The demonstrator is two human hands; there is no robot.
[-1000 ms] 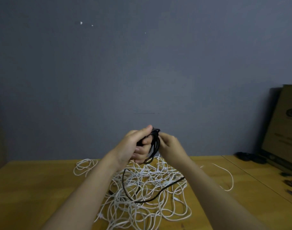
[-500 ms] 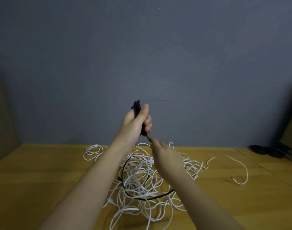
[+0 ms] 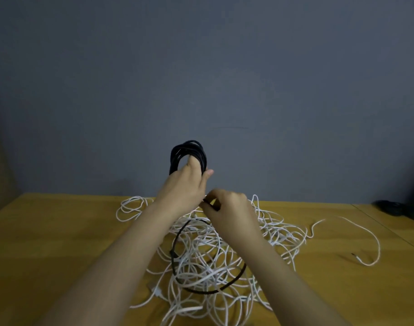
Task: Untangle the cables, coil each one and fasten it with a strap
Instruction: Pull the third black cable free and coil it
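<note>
My left hand [image 3: 186,184] holds a coil of black cable [image 3: 188,152] upright above the table, its loops wound round the fingers. Just below and to the right, my right hand [image 3: 227,205] pinches the loose run of the same black cable. That loose run [image 3: 177,252] hangs down in a wide loop over a heap of tangled white cables [image 3: 225,260] on the wooden table [image 3: 48,243]. One white cable end [image 3: 366,263] trails off to the right.
A grey wall stands close behind the table. Dark objects [image 3: 394,207] lie at the far right edge of the table. A seam in the tabletop [image 3: 389,229] runs diagonally at the right.
The black coil now stands as an open ring above my left hand. My right hand has come up close under my left hand, still pinching the loose cable.
</note>
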